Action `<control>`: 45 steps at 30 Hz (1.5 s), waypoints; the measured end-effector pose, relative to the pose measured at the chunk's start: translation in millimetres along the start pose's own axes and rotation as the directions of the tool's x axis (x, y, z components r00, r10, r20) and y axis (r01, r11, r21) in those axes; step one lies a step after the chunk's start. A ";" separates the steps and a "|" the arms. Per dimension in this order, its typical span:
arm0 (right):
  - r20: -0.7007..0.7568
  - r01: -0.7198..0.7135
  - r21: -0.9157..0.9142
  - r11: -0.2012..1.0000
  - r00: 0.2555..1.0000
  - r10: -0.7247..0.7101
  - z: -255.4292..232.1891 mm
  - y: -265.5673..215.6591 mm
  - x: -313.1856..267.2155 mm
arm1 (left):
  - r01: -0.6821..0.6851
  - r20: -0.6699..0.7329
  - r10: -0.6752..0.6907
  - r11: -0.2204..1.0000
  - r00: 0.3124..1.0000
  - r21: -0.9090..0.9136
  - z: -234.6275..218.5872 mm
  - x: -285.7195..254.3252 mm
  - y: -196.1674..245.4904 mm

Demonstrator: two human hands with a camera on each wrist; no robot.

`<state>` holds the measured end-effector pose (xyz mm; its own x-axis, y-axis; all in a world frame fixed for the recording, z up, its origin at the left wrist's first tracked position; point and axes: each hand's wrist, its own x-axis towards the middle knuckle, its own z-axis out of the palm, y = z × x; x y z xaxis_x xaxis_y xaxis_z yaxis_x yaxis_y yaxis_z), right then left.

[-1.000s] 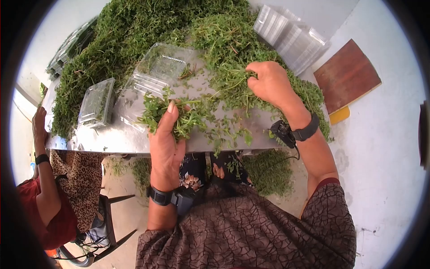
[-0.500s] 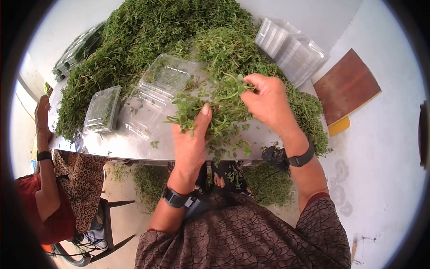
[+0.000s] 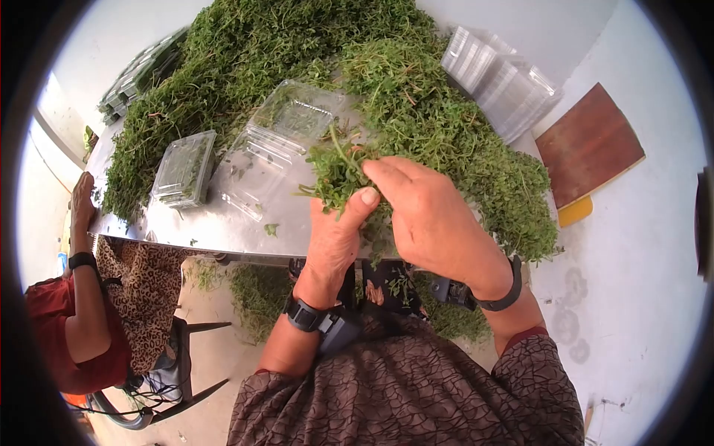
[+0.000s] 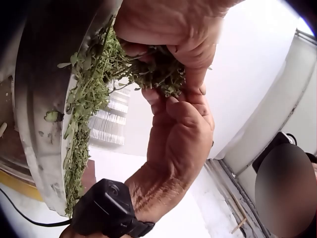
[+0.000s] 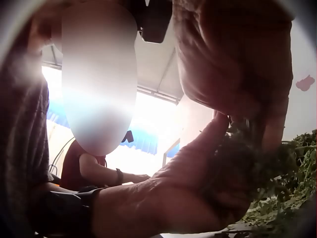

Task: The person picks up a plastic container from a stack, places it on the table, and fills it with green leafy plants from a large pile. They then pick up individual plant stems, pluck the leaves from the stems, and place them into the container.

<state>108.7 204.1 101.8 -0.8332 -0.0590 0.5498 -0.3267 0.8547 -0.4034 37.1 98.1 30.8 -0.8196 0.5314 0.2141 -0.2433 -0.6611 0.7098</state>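
A bunch of leafy green sprigs (image 3: 331, 175) is gripped in my left hand (image 3: 335, 238), its thumb lying across the stems. My right hand (image 3: 435, 215) meets it there, fingers curled and pinching greens at the bunch's right side. In the left wrist view both hands close around the leaves (image 4: 163, 74), and the fingertips almost meet. Most of the bunch is hidden behind my hands in the right wrist view. Just beyond, an open clear plastic clamshell box (image 3: 294, 111) lies on the metal table (image 3: 197, 232). To its left stands a closed clamshell (image 3: 184, 169) with greens inside.
A large heap of greens (image 3: 260, 52) covers the back and right of the table. Stacked clear clamshells (image 3: 502, 85) stand at back right, filled packs (image 3: 141, 78) at back left. A brown board (image 3: 591, 149) leans by the right wall. Another person's arm (image 3: 85, 305) is at left.
My right hand has come from the heap, with sprigs in its fingers, down and left to the bunch. My left hand has moved right, still holding the bunch.
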 end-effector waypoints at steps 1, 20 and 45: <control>-0.008 0.033 -0.011 0.999 0.999 -0.033 1.0 -3.8 -0.5 | 0.002 0.001 -0.002 1.000 1.000 0.001 -2.2 1.0 -0.9; -0.009 -0.142 0.010 0.990 0.990 0.142 -1.9 40.5 -19.3 | 0.115 -0.096 -0.127 0.985 0.987 -0.126 -22.0 1.1 17.5; 0.030 -0.134 0.186 0.973 0.991 0.131 5.5 5.3 -20.4 | 0.029 0.051 -0.026 0.998 0.998 -0.060 -26.0 -10.3 20.7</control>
<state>121.6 207.0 84.4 -0.8819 0.0378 0.4700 -0.2891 0.7441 -0.6023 27.0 65.1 25.8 -0.7852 0.5750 0.2297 -0.2978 -0.6760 0.6741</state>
